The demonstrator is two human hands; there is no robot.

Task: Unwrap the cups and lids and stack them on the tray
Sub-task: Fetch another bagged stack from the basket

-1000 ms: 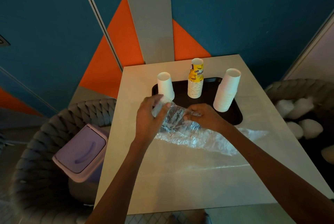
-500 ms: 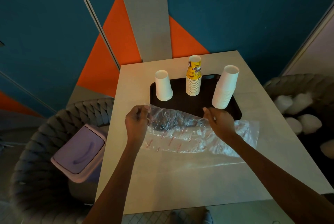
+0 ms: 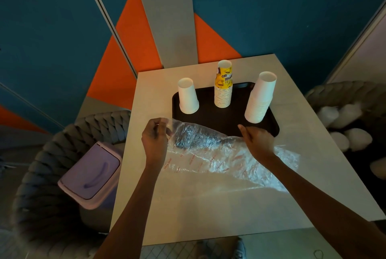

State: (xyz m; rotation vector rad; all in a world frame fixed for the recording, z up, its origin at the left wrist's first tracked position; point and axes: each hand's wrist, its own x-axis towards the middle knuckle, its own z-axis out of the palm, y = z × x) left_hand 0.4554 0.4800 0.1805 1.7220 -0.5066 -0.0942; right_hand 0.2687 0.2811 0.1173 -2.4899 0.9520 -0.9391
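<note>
Wrapper [image 3: 208,150], apparently empty, spread flat on the bench [image 3: 208,206] just before the tray's [image 3: 225,122] near edge. Left hand [image 3: 154,139] pinching its left end, right hand [image 3: 258,139] gripping its far edge mid-length. On the tray, mouths down: white cup [image 3: 188,97], yellow-topped stack [image 3: 223,89], taller white stack [image 3: 260,100]. Likely clearing packaging; next, bunching the film for the lilac bin [image 3: 89,175] off the bench's left edge.

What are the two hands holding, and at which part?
The clear plastic wrapper: left hand pinches its left end, right hand grips its far edge midway.
</note>
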